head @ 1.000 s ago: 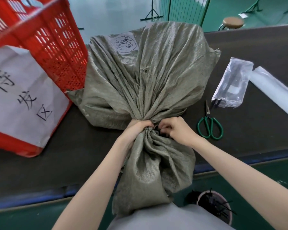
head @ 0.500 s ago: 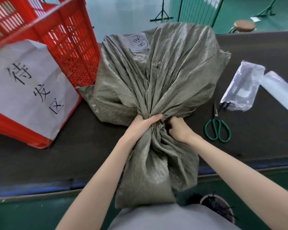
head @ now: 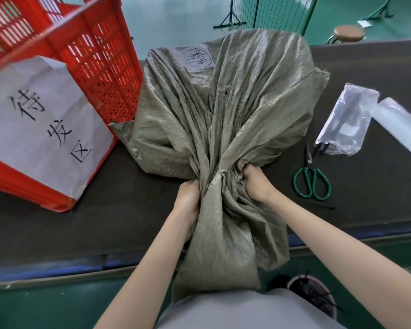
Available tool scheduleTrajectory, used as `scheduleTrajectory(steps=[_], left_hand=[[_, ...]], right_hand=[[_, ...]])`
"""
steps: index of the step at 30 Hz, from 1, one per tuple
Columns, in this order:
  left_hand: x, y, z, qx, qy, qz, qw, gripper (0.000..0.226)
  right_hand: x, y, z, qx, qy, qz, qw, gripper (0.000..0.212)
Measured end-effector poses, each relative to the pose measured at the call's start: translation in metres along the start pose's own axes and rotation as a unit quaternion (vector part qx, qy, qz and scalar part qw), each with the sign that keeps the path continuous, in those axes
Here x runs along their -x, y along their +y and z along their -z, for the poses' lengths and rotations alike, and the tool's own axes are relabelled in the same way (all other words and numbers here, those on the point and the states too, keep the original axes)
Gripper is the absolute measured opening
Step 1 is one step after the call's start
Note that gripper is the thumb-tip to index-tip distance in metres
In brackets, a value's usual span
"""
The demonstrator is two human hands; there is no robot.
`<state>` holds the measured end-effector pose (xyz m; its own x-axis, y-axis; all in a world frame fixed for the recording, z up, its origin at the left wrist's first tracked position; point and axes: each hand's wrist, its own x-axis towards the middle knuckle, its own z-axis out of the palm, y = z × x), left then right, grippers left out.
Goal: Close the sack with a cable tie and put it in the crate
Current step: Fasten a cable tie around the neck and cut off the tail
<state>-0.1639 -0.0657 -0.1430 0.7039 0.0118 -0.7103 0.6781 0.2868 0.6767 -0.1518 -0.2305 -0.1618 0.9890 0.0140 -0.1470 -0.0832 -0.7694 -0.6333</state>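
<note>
We now have the grey-green woven plastic sack [head: 223, 119] lying on the dark counter [head: 57, 224], its gathered neck clenched from both sides: our left hand [head: 188, 198] has slid lower on the bunch than half a second ago, while our right hand [head: 256, 184] has spread outward. The grip of each hand grasps fabric; no cable tie shows around the neck, so closing seems unfinished. The red perforated plastic crate [head: 100, 60] waits just beside the sack.
</note>
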Motion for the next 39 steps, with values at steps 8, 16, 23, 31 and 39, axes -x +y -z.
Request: scheduleTrajectory(steps=[8,16,23,31,39], left_hand=[[0.000,-0.003,0.000,-0.112,0.009,-0.043,0.993,0.014],[0.008,-0.006,-0.003,-0.080,-0.006,-0.057,0.995,0.016],[-0.003,-0.008,0.011,-0.005,0.133,-0.160,0.978,0.029],[-0.004,0.021,0.039,0.191,0.139,-0.267,0.934,0.026],[0.009,0.040,0.034,0.215,0.071,-0.361,0.905,0.013]], right_hand=[[0.003,0.001,-0.003,-0.052,0.030,0.058,0.997,0.019],[0.004,0.001,-0.004,-0.064,0.048,0.065,0.995,0.014],[0.002,0.010,0.006,-0.015,0.014,0.064,0.998,0.017],[0.011,0.034,0.050,-0.036,0.019,0.000,0.999,0.010],[0.015,0.042,0.072,-0.242,0.091,-0.094,0.961,0.014]])
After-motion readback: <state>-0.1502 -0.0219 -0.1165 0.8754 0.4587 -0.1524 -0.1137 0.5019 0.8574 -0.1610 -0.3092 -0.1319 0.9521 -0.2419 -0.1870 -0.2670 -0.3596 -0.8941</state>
